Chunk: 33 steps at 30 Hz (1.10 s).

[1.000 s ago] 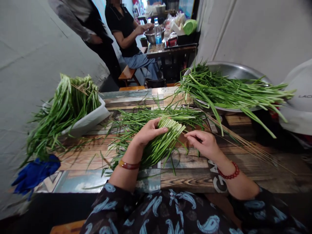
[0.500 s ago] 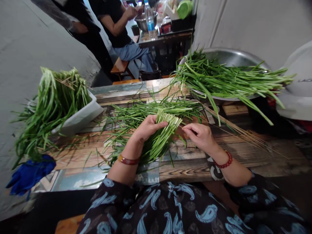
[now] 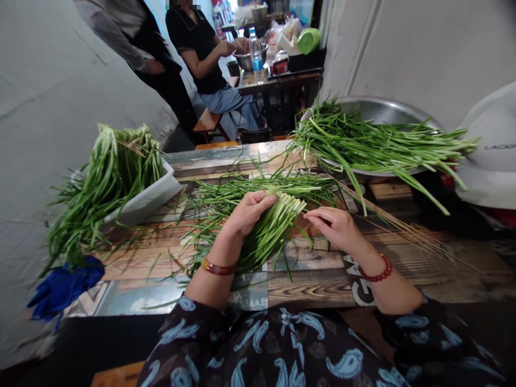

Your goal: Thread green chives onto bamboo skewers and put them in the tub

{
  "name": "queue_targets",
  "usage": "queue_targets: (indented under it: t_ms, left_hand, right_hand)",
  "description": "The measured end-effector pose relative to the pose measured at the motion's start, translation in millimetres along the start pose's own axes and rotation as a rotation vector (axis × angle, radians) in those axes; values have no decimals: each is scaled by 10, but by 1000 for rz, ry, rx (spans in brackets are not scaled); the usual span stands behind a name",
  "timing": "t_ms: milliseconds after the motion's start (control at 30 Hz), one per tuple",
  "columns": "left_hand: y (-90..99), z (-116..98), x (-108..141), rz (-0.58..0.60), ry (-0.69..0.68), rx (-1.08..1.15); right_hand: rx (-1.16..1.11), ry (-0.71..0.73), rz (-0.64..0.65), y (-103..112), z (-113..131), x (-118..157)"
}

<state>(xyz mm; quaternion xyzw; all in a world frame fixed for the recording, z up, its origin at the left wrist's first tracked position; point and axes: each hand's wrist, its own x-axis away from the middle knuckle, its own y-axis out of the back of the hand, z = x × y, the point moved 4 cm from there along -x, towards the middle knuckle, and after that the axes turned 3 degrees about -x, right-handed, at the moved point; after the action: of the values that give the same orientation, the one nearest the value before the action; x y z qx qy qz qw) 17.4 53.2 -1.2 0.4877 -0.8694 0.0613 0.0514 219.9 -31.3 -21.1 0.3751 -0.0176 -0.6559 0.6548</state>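
Pale stem ends lined up in a row mark the bunch of garlic chives (image 3: 278, 220) that my left hand (image 3: 250, 212) grips from its left side. My right hand (image 3: 335, 226), to the right of the bunch, is pinched on the tip of a thin wooden skewer at the row's right end. Most of that skewer is hidden among the stems. Loose chives (image 3: 226, 191) lie on the table behind and to the left of my left hand.
At left, a white bin (image 3: 139, 207) holds skewered chives. A steel basin (image 3: 387, 110) of chives stands back right. Several bare skewers (image 3: 403, 223) lie at right, a blue glove (image 3: 66, 287) front left. Beyond the table are two people, one seated (image 3: 205, 59).
The camera view has tilted up slightly and shifted left. Both hands stay at the bunch, the left gripping it and the right pinching the skewer tip.
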Motion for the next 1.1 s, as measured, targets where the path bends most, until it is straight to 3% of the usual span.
queue_targets:
  t_ms: [100,333,467,700,1100]
  left_hand:
    - [-30,-25,17,21,-13,-53]
    - [-74,-20,50,46,-15,-48]
    - [-44,-119,130,41,-64,-47]
    - [67,-520,435,113,-201,44]
    - [78,-512,466,85,-198,183]
  right_hand:
    - [-20,-13,30,-27,-42,8]
    - [80,25,-54,-88,38,48]
    - [89,56,-69,-27,195,30]
    - [157,142,-14,172,607,-123]
    - [222,107,-120,49,892,-194]
